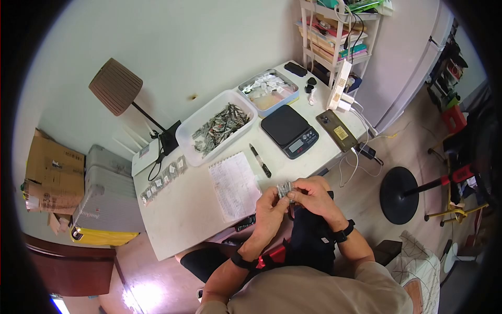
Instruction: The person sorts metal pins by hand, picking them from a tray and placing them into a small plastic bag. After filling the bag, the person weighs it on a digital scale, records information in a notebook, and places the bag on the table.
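Near the table's front edge, my left hand (271,208) and my right hand (315,197) are together, fingers closed on a small clear packet (284,189) of thin, greyish pieces. The exact kind of pieces is too small to tell. Left of the hands lies a spiral notepad (233,184) with handwriting, and a black pen (260,160) rests beside it. A white plastic bin (186,139) farther back holds a heap of small slim pieces (222,125). Several similar filled packets (165,178) lie in a row on the table's left side.
A black digital scale (285,127), a phone (337,131) and a blue container (272,108) of white packets stand on the white table (183,220). A lamp (116,87) and white router (146,155) are back left. A power strip (340,85) with cables is at right.
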`<state>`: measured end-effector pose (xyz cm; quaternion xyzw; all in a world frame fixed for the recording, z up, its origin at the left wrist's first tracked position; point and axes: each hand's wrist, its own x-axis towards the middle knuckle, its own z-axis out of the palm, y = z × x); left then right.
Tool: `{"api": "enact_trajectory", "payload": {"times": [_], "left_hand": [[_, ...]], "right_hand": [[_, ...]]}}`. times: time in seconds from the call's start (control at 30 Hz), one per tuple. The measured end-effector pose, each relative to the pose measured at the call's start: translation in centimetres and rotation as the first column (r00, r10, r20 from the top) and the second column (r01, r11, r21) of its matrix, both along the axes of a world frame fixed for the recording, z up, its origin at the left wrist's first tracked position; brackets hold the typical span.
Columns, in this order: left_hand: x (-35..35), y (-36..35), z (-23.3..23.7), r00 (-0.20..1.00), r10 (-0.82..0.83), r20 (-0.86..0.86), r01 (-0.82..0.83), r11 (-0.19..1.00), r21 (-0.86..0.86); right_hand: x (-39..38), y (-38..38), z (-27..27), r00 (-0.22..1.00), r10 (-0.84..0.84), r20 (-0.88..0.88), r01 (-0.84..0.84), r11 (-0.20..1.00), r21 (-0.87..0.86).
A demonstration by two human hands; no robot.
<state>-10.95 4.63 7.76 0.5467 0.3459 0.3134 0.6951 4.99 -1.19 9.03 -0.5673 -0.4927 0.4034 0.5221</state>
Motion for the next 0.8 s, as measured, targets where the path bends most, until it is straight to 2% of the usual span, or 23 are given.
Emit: {"api": "enact_trajectory", "payload": {"times": [0.07,0.13,0.27,0.33,0.37,0.43,0.57,0.63,0.67,0.73,0.77,0.8], "left_hand": [[0.1,0.3,-0.5,1.000,-0.006,0.012,0.006,1.000,0.011],[0.0,0.3,-0.7,0.999,-0.042,0.018,0.044,0.996,-0.072],[0.4,0.8,-0.8,0.990,-0.117,-0.081,0.108,0.989,-0.101],[0.7,0.9,-0.7,0.976,-0.127,-0.177,0.111,0.989,-0.095],[1.1,0.8,-0.5,0.975,-0.134,-0.179,0.118,0.988,-0.098],[1.9,0.4,-0.2,0.996,-0.078,-0.031,0.075,0.992,-0.097],[1.9,1.3,-1.2,0.989,-0.126,-0.075,0.116,0.985,-0.128],[1.9,1.6,-1.7,0.992,-0.104,-0.078,0.087,0.978,-0.192],[1.9,1.6,-1.8,0.991,-0.105,-0.078,0.088,0.977,-0.195],[2.2,1.8,-0.9,0.994,-0.096,-0.043,0.088,0.982,-0.169],[2.1,1.8,-1.0,0.994,-0.094,-0.046,0.085,0.982,-0.170],[2.1,1.7,-1.0,0.991,-0.113,-0.069,0.101,0.984,-0.149]], "right_hand": [[0.5,0.1,-0.7,1.000,-0.017,0.018,0.018,0.999,-0.030],[0.9,0.2,-1.7,0.988,0.006,-0.155,0.004,0.998,0.069],[1.3,0.5,-2.7,0.986,-0.082,-0.148,0.086,0.996,0.022],[1.5,0.7,-3.5,0.990,-0.132,0.038,0.132,0.991,0.013],[1.7,0.7,-3.6,0.990,-0.139,0.035,0.139,0.990,0.010],[1.4,0.8,-2.5,0.966,-0.179,0.184,0.159,0.980,0.119],[1.5,1.5,-1.7,0.936,-0.231,0.267,0.206,0.972,0.117],[1.9,1.7,-1.0,0.881,-0.141,0.451,0.073,0.984,0.165],[2.3,1.7,-0.9,0.881,-0.141,0.452,0.074,0.984,0.162],[3.4,1.7,-1.0,0.939,0.053,0.340,-0.011,0.992,-0.123],[3.9,1.9,-1.8,0.940,0.055,0.338,-0.014,0.992,-0.124],[4.5,2.4,-2.6,0.990,-0.020,0.143,0.028,0.998,-0.053]]}}
